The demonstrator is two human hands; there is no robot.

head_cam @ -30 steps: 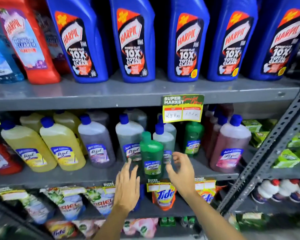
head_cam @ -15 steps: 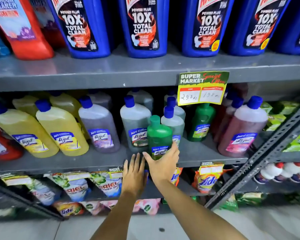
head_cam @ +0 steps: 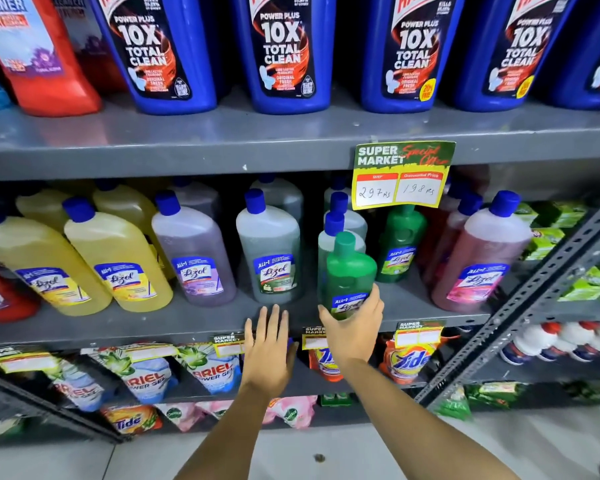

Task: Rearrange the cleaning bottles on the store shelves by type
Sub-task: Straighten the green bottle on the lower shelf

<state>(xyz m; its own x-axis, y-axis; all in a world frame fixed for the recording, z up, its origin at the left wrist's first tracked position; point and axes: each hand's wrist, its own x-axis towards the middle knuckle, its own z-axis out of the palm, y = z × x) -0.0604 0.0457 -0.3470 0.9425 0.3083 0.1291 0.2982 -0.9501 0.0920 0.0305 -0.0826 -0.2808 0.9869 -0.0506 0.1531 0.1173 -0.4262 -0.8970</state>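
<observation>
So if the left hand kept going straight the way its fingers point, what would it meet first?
Probably the grey-green Lizol bottle with the blue cap. The open left hand points up and inward over the grey metal shelf edge, fingertips just below that bottle's base. Depth is unclear; it may touch the shelf surface first.

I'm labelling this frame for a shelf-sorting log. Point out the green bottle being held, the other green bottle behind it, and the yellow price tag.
Held green bottle (head_cam: pixel 350 271): head view, on its body below the cap.
Second green bottle (head_cam: pixel 400 244): head view, on its upper body.
Yellow price tag (head_cam: pixel 400 178): head view, at the card's middle.
</observation>
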